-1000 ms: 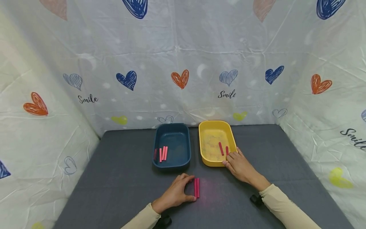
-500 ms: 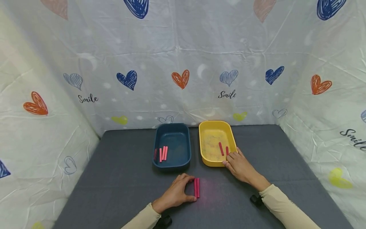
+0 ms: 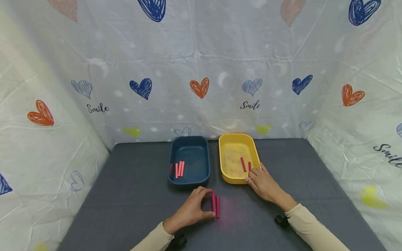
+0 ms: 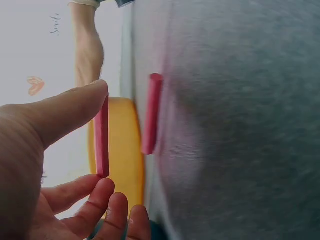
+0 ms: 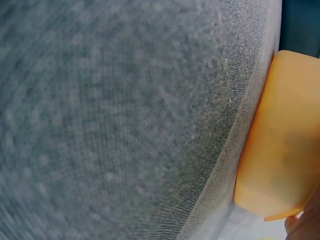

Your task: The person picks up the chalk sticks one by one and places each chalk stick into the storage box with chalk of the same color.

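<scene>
Pinching left hand (image 3: 190,209): had hold of one red stick (image 3: 213,202) end to end, thumb on one tip and fingertips at the other, the remaining fingers loosely bent around nothing.
Held stick: seemed clear of the gray cloth (image 3: 135,202), nearer the person than both tubs; gripped only by its tips, it could have popped out sideways if the thumb slipped, or snapped under a hard squeeze if it was as brittle as chalk.
Loose stick (image 3: 218,207): lay on the cloth just beside the held one, so a low sweep of that hand could have knocked it askew.
Right hand (image 3: 263,183): gripped the near right corner of the yellow tub (image 3: 230,150), thumb outside, fingers over the rim; whether the fingertips touched a stick inside could not be told.
Yellow tub: contained two red sticks (image 3: 243,164), one partly behind the fingers; weight leaned on that corner could have tipped it and sent both sliding.
Blue tub (image 3: 196,153): stood just beside the yellow one, three pink sticks (image 3: 177,170) toward its left side; anything dropped there could have scattered or chipped them.
</scene>
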